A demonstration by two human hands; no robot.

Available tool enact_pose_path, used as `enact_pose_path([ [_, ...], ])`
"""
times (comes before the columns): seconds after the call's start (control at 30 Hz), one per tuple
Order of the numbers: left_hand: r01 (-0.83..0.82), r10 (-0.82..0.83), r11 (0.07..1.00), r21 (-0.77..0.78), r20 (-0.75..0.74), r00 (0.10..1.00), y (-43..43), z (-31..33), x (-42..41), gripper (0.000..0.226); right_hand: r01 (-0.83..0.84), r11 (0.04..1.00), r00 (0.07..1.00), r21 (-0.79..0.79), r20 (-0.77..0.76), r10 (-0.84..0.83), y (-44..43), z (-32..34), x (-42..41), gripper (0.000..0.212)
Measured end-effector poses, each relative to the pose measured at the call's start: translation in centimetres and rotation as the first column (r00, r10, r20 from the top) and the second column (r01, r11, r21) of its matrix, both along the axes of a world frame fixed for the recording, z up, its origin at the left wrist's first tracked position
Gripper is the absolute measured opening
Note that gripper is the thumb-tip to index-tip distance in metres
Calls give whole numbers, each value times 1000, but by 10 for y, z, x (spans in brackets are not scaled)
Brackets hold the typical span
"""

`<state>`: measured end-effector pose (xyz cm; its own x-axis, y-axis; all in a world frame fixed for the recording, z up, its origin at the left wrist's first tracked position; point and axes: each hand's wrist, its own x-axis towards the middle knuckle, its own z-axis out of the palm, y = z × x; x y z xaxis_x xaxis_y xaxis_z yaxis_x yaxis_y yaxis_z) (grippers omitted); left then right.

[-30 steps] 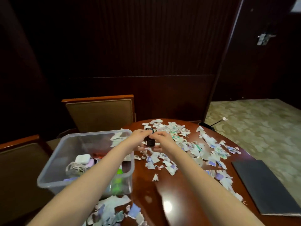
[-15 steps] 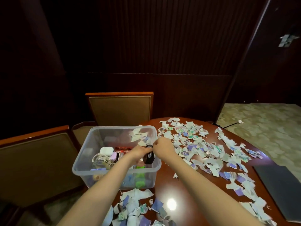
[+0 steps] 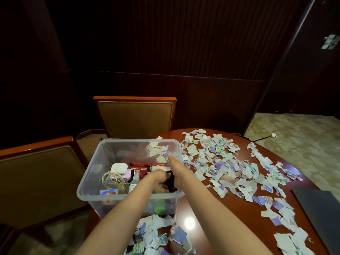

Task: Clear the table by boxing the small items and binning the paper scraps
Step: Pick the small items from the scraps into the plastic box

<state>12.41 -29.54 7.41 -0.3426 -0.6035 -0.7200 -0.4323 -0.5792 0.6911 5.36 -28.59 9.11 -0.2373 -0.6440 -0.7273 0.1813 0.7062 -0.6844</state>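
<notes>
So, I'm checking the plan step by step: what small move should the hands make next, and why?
Probably release the black item: the left hand holds it over the clear box, within its rim, right hand beside it, so letting go should drop it among the small things already boxed.

Your left hand (image 3: 157, 181): grips black item (image 3: 171, 182) inside clear box (image 3: 128, 141);
Your right hand (image 3: 177, 172): touches it;
Table (image 3: 202, 208): paper scraps (image 3: 220, 162) strewn
</notes>
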Motion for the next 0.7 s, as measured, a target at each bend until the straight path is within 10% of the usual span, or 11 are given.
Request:
enact_pose_path([
  [0.7, 29, -33, 997, 77, 54, 998, -9, -11, -1, 33, 100, 993, 993, 65, 55, -103, -9, -22, 13, 68],
])
